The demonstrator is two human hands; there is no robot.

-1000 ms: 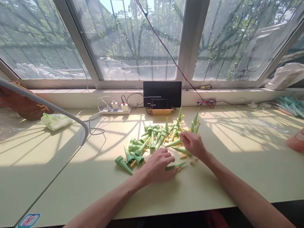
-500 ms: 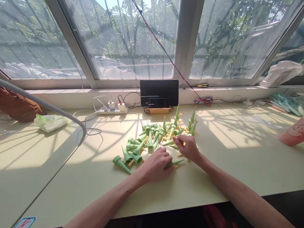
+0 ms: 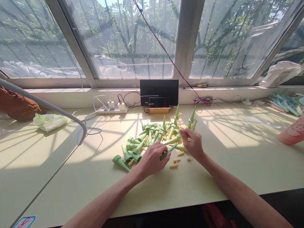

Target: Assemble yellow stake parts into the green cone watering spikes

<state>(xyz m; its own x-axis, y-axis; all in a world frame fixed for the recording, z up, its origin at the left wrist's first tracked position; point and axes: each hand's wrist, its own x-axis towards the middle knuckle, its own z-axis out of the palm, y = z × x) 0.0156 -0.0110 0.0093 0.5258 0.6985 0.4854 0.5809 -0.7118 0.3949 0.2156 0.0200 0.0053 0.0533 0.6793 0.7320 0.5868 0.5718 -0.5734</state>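
My left hand (image 3: 153,160) is closed around a green plant watering spike (image 3: 169,151), whose pointed tip sticks out to the upper right. The wider end is hidden in the palm. To its right, my right hand (image 3: 193,143) is pinched at the edge of the pile; whatever its fingertips hold, if anything, I cannot make out. Behind both hands lies a heap of green spikes (image 3: 155,134) mixed with small yellow valve pieces. Several loose yellow valves (image 3: 175,161) rest on the table between the hands. One separate spike (image 3: 120,162) lies left of my left hand.
A black tablet (image 3: 159,91) and a phone (image 3: 158,102) stand behind the heap. A power strip (image 3: 113,110) with white cables is at the back left. A grey curved tube (image 3: 59,110) crosses the left side. A pinkish cup (image 3: 291,133) stands at the far right.
My left hand has lifted slightly up and left with the spike, uncovering yellow valves on the table. My right hand has shifted a little right and upward.
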